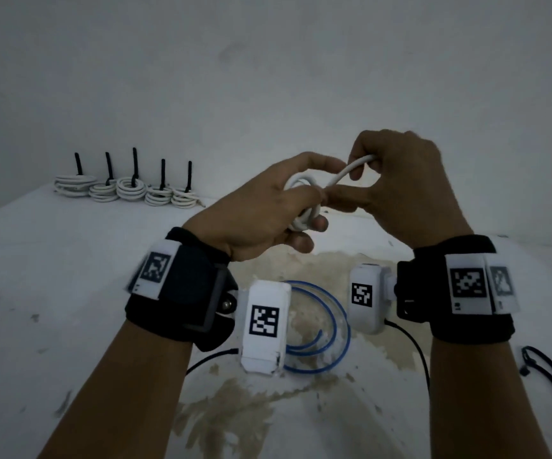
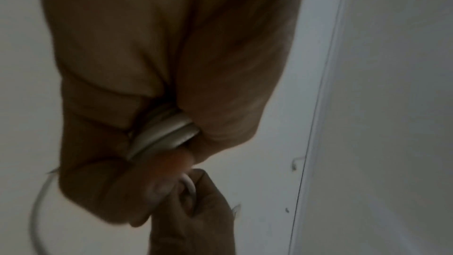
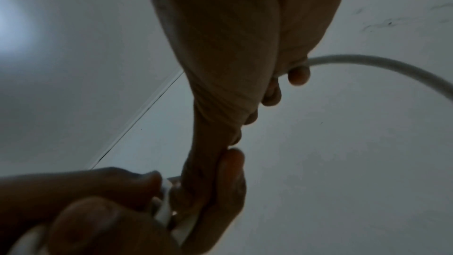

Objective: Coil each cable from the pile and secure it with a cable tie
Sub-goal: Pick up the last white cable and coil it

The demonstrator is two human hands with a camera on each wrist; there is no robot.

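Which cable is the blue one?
The blue cable lies loose on the table below the wrists, with no tie. The five tied coils at the back and the cable held in both hands are white.

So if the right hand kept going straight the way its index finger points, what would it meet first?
The right hand points leftward, and its index finger already seems to touch the left hand beside the white cable coil held there. Depth is unclear, but that thumb and coil come first.
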